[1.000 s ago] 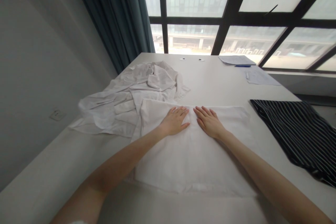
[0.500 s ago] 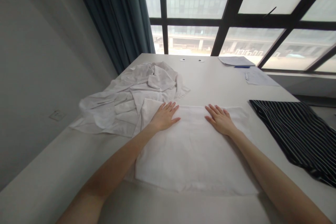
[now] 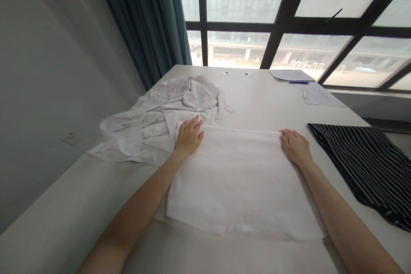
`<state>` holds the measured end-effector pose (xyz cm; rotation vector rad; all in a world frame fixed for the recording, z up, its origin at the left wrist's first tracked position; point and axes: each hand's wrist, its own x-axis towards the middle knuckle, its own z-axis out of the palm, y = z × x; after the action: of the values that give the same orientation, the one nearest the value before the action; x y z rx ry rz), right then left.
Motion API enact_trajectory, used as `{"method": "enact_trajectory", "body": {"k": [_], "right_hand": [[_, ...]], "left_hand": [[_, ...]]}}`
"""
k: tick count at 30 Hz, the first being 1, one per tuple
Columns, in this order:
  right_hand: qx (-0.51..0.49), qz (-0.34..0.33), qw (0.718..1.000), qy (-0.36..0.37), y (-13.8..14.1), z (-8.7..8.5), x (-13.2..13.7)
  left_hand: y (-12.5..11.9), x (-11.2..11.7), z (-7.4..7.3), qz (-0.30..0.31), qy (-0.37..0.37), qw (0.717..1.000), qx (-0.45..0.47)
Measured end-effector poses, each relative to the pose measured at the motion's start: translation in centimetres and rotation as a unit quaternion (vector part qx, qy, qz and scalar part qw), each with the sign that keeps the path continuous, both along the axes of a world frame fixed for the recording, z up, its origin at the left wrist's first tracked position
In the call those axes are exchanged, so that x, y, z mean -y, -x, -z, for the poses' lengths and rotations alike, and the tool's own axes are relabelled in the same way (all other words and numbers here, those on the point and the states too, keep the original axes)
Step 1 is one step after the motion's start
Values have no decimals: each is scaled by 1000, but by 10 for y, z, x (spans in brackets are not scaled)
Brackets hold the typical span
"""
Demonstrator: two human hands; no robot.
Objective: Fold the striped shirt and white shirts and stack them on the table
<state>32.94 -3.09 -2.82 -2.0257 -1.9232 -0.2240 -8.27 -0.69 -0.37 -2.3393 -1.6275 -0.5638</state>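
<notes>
A folded white cloth [image 3: 239, 175] lies flat on the white table [image 3: 257, 98] in front of me. My left hand [image 3: 189, 137] rests flat on its far left corner, fingers stretched out and together. On the far right corner lies my right hand [image 3: 296, 145], palm down, fingers extended over the edge. Neither hand holds anything.
A crumpled pile of white garments [image 3: 160, 117] lies to the left, touching the flat cloth. A black-and-white striped fabric [image 3: 362, 158] lies at the right edge. Papers [image 3: 290, 75] and a blue pen [image 3: 298, 82] sit far right, by the window. A dark curtain [image 3: 150, 21] hangs at the left.
Both hands have slid apart along the cloth's far edge, from its middle out to the left and right corners. The cloth's far edge looks flatter.
</notes>
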Motion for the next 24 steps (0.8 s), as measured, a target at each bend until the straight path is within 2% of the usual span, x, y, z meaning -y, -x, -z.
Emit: {"method": "enact_trajectory", "body": {"k": [4,8,16,21,24], "right_hand": [[-31,75,997,-18,-15,0,2],[-44,99,994,-16,-27,3,-1],[-180,94,978,-50,-35,5,-8],[-331,39,937,-106,-33,-6,-6],[-365,65,924,-92,-31,-15,-5]], "left_hand": [[3,-2,-3,-30,-27,999,19],[10,-6,-11,-65,-23,997,23],[38,-20,-26,-130,55,989,51],[51,-25,-36,-162,108,977,91],[61,-28,-44,-163,155,963,151]]}}
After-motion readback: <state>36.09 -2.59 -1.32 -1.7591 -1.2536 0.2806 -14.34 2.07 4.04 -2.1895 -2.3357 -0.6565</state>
